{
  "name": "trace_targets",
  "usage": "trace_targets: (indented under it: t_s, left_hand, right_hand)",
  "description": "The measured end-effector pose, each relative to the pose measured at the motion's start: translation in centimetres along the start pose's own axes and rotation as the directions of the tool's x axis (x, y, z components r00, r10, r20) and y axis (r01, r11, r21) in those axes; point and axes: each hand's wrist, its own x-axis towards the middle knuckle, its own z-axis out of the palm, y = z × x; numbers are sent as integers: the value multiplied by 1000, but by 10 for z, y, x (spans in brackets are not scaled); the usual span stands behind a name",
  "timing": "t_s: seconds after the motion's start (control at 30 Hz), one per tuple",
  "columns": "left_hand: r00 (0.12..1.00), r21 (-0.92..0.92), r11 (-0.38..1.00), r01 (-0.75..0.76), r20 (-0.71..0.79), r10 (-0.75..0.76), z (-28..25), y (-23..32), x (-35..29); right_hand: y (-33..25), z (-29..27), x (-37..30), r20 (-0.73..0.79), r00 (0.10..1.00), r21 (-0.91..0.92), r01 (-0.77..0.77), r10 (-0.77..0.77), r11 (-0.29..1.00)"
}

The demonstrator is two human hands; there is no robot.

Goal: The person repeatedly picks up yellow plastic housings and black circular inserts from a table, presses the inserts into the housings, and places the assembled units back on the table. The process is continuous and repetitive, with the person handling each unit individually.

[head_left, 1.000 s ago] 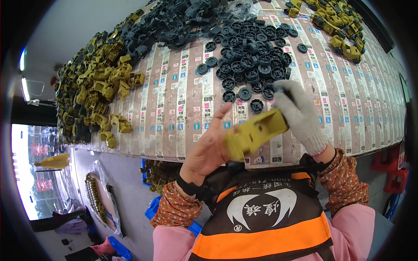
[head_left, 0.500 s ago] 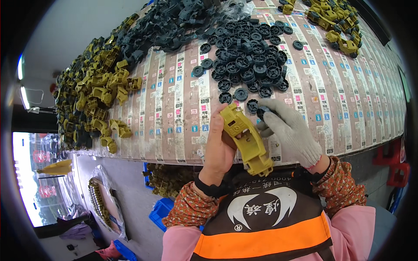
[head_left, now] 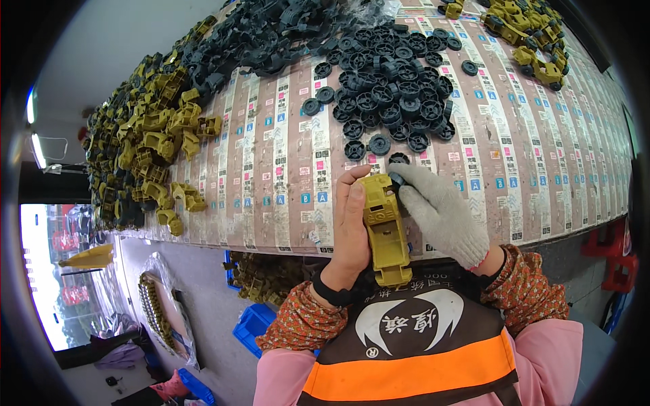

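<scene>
My bare left hand (head_left: 351, 227) grips a yellow-green plastic toy car body (head_left: 389, 233), held upright lengthwise at the table's near edge. At the right side of its far end, my right hand (head_left: 440, 213), in a pale knitted glove, pinches a dark toy wheel (head_left: 397, 180) against the body. Whether the wheel is seated there cannot be made out. One loose wheel (head_left: 399, 158) lies just beyond my gloved fingers. Past it spreads a heap of dark spoked wheels (head_left: 389, 81).
Yellow-green car bodies (head_left: 159, 135) are piled along the table's left side. Dark plastic parts (head_left: 271, 34) form a mound at the back. Cars with wheels (head_left: 542, 64) lie at the far right. Blue bins (head_left: 254, 328) stand below the near edge, and a red stool (head_left: 619, 271) at right.
The car body has turned straighter and its open side faces up more. My right hand has brought the wheel from beside the loose one to the body's far end.
</scene>
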Motion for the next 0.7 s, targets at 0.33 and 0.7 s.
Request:
trace_targets:
  t_s: [0.33, 0.7]
  left_hand:
    - [941, 496, 801, -334, 125, 316, 1, -3, 0]
    - [976, -57, 980, 190, -99, -195, -34, -4, 1]
  right_hand:
    - [-14, 1, -16, 70, 992, -284, 123, -108, 951]
    - [-4, -10, 31, 206, 949, -474, 310, -239, 824]
